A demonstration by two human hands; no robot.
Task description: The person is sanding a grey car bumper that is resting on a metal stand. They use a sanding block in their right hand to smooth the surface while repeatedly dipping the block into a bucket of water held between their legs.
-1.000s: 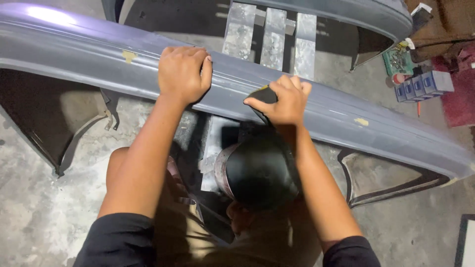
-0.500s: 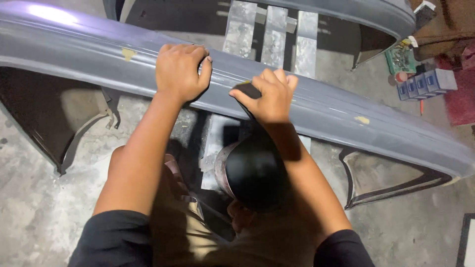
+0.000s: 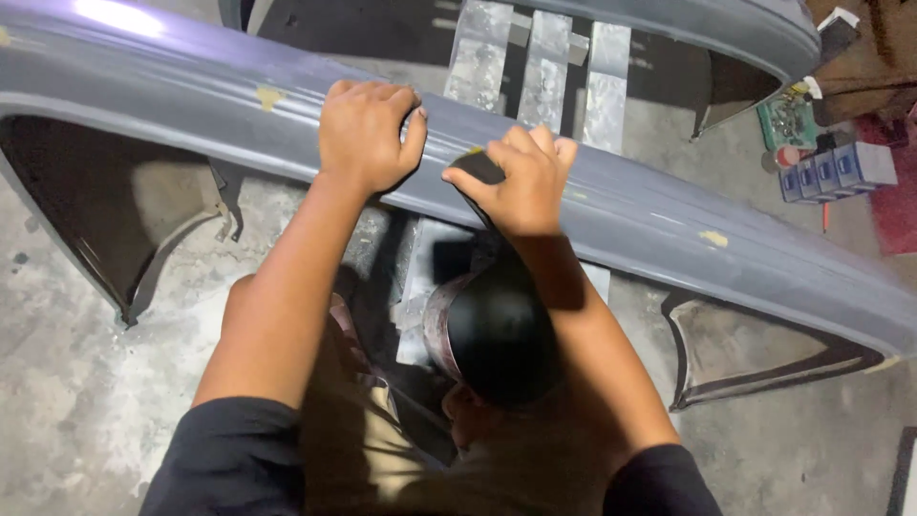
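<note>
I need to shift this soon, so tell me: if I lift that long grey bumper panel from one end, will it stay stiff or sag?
The grey bumper panel is long and looks like a thin hollow shell, so it would probably flex and sag some. It is likely light for its size. Its sanded, matt face should not be slippery where the left hand rests, though lifted from one end it may twist.
</note>
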